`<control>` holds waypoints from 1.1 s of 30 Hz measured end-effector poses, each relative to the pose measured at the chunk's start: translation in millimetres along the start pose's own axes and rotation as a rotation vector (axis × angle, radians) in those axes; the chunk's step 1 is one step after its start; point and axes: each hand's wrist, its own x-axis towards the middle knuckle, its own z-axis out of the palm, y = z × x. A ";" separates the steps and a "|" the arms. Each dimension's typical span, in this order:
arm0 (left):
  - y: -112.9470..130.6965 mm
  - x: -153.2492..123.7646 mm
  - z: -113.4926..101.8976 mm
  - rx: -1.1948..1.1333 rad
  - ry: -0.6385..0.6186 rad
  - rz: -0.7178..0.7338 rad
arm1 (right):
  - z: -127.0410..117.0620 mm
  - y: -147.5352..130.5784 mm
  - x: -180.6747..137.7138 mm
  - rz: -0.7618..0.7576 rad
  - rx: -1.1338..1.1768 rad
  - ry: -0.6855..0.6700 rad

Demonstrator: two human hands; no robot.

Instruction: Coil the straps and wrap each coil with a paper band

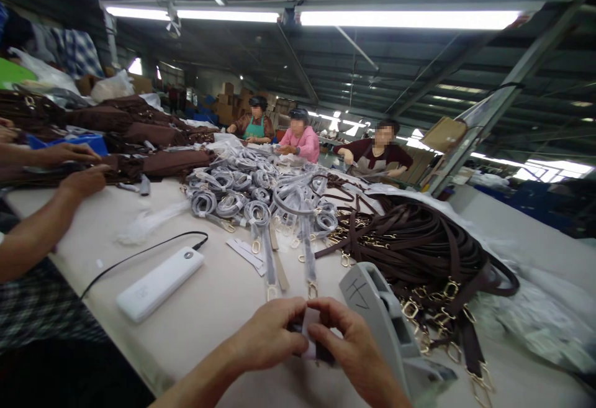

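My left hand [267, 332] and my right hand [351, 349] meet low in the middle, both pinched on a small dark strap piece with a pale wrapping [311, 332]. Right beside my right hand stands a grey tape dispenser [382, 318]. Past my hands lie several straps wrapped in grey film [254, 200] with gold clasps, and to the right a big heap of bare brown straps [419, 246].
A white power bank [161, 282] with a black cable lies at the left on the pale table [218, 308]. A neighbour's forearms [41, 222] reach over brown bags [153, 141] at far left. Three people work at the far end. Crumpled plastic [535, 321] lies at right.
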 end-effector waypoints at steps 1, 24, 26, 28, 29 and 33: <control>1.1 0.2 0.9 0.034 0.025 -0.012 | -1.6 -2.7 -1.4 -0.008 -0.036 -0.015; 7.1 14.2 -1.0 0.365 0.083 0.057 | -19.3 2.4 -13.2 -0.893 -0.497 0.050; 6.2 14.5 -2.5 0.453 0.133 0.060 | -24.4 3.6 -18.3 -0.922 -0.562 0.024; 5.8 13.9 -3.9 0.512 0.150 0.060 | -30.4 5.1 -24.4 -0.891 -0.653 0.053; 6.2 13.2 -4.4 0.540 0.148 0.063 | -33.2 5.7 -27.4 -0.859 -0.706 0.074; 12.1 8.9 -3.9 0.689 0.118 0.108 | -38.6 6.5 -33.2 -0.788 -0.883 0.121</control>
